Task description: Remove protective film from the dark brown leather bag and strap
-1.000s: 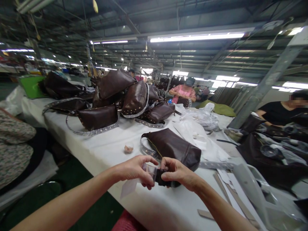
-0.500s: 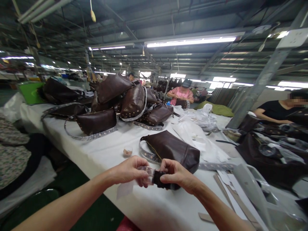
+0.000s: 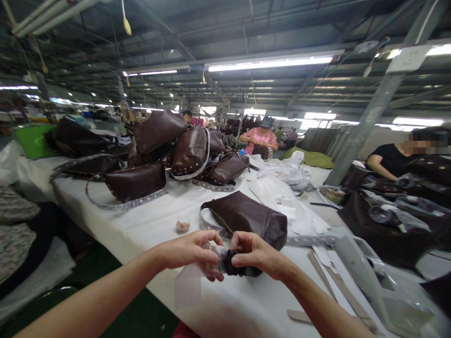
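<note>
Both your hands are closed and meet in front of you. Your left hand pinches the clear plastic film, with thumb and fingertips bunched on its upper edge. Your right hand is curled around the small dark leather piece, which is held in the air between the two grips, just above the white table. The film's loose tail hangs below your left fingers.

That film looks feather-light, limp and slick, so I'd say a pinch close to the leather serves best. The leather looks soft and bendy, not fragile, and easiest to control at its end. Just beyond your knuckles lies a brown handbag. Further out past your left hand is a heap of handbags.
</note>
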### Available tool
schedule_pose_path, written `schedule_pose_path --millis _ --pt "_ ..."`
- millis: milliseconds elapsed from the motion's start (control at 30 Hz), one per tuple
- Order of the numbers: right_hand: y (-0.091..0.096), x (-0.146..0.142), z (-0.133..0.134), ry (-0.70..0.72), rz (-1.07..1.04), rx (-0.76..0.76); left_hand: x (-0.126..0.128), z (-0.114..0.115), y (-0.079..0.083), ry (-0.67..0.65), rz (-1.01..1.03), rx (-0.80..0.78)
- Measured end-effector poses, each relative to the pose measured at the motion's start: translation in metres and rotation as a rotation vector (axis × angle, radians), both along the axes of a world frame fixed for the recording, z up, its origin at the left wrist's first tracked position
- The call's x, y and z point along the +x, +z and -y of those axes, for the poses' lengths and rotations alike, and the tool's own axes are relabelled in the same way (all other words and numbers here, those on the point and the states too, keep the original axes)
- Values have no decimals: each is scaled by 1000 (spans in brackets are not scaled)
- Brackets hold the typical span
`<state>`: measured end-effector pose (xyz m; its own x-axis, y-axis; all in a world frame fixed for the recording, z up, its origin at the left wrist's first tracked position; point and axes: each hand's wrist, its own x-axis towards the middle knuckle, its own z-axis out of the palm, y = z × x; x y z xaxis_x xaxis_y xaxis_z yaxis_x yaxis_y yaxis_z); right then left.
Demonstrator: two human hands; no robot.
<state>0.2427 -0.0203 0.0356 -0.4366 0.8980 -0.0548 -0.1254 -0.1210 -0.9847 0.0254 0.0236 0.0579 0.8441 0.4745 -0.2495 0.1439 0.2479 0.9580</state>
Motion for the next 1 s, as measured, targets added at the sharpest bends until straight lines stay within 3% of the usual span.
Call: schedule_pose_path --millis 133,333,633,800,900,1000 --pt "-2 1 -2 21 -20 10 -2 -6 -2 -76 20 -105" --pt "-6 -1 -3 22 2 1 8 -6 1 -13 -165 123" --pt "-8 1 -7 -4 84 65 12 -7 -5 -6 -148 75" --pt "-13 -3 22 -327 672 532 12 -3 -7 43 -122 13" --pt "-32 -3 49 -471 957 870 9 5 -4 34 -120 -36" --pt "-56 0 64 -562 1048 1138 6 11 -6 8 -154 -63"
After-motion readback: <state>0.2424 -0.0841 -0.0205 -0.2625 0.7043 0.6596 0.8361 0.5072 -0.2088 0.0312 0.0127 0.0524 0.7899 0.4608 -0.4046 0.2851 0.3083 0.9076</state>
